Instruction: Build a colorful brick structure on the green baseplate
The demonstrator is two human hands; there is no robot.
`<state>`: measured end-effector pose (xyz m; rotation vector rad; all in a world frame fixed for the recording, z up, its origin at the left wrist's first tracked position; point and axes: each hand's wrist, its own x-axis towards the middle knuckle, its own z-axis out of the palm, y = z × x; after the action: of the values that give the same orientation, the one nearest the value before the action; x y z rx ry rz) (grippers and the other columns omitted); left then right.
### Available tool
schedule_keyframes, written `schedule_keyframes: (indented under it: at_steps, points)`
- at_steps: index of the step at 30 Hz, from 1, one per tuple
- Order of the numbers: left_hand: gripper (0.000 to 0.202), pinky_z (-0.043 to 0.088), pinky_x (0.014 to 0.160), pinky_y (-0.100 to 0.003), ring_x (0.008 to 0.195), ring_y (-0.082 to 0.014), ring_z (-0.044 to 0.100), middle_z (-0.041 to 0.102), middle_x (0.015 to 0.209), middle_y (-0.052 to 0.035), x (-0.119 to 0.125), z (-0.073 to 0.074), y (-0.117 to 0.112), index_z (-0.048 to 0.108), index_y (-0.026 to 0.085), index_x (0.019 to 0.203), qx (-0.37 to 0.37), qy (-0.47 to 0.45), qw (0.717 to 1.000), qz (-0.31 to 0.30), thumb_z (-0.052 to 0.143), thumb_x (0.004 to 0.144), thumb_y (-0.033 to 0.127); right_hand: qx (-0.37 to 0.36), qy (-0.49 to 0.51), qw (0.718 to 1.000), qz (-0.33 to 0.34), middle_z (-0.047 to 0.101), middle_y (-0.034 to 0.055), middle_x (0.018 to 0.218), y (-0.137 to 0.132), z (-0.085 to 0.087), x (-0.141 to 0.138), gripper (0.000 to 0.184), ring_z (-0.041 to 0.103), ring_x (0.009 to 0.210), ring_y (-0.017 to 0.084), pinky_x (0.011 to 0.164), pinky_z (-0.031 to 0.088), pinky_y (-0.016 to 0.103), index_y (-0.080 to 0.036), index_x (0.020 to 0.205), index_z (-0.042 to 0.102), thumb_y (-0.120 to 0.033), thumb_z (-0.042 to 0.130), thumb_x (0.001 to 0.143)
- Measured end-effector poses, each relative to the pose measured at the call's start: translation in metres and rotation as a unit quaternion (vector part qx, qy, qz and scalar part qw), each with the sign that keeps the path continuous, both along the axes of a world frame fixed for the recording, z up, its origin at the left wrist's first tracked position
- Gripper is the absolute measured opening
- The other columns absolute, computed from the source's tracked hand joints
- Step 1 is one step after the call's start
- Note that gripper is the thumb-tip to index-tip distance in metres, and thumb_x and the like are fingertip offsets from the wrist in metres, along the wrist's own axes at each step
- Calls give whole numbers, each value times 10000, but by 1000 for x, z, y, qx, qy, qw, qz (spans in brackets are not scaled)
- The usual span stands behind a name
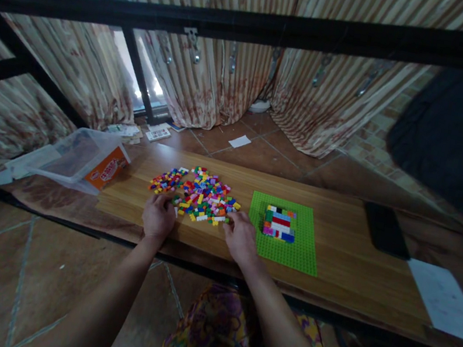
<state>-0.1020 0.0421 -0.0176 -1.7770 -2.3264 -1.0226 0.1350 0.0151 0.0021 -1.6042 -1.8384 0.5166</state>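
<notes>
A pile of small coloured bricks lies on the wooden table. My left hand rests at the pile's near left edge with its fingers curled down onto the bricks. My right hand sits at the pile's near right edge, fingers bent toward the bricks. What either hand holds is hidden under the fingers. To the right lies a green baseplate carrying a small block of stacked bricks in red, white, blue and green.
A clear plastic bin with an orange label lies tipped at the table's left end. A black flat object and a white sheet lie at the right. A black metal bar crosses overhead. Curtains hang behind.
</notes>
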Motion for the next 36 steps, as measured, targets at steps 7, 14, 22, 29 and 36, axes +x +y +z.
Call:
schedule_keyframes:
  at_steps: [7,14,22,29,36]
  points:
    - [219,490,857,-333,959,-233,620,685,983,-92,0,1,-1,701,192,877,6,-6,1000,-4,494,807,195,10,50,999,-1,655,56,946,2,-3,7,198,625,888,187,840,479,308,-204,929,701,-114,553,832]
    - [225,486,855,-338,974,-236,618,682,998,-89,1,0,-1,704,197,895,-2,-5,1000,3,498,807,193,36,22,999,-19,643,60,938,19,2,7,218,609,901,200,838,470,315,-202,973,700,-132,528,858]
    - [227,491,839,-333,954,-229,622,680,1004,-82,1,0,-2,701,201,900,1,-6,1000,-1,494,809,182,46,28,998,17,620,56,938,19,-6,7,241,603,871,191,827,473,312,-213,890,703,-77,516,821]
    - [190,497,849,-322,956,-218,628,683,1009,-77,2,-1,-4,687,207,875,12,-21,1000,-3,511,808,180,67,61,996,12,639,58,939,16,-4,13,260,627,858,190,824,487,321,-211,862,714,-97,483,826]
    - [170,501,839,-314,925,-213,636,681,966,-68,3,0,-6,683,216,861,9,-24,1000,-19,528,805,175,65,40,996,50,653,55,972,41,13,-19,244,623,868,185,819,479,312,-211,920,718,-141,488,875]
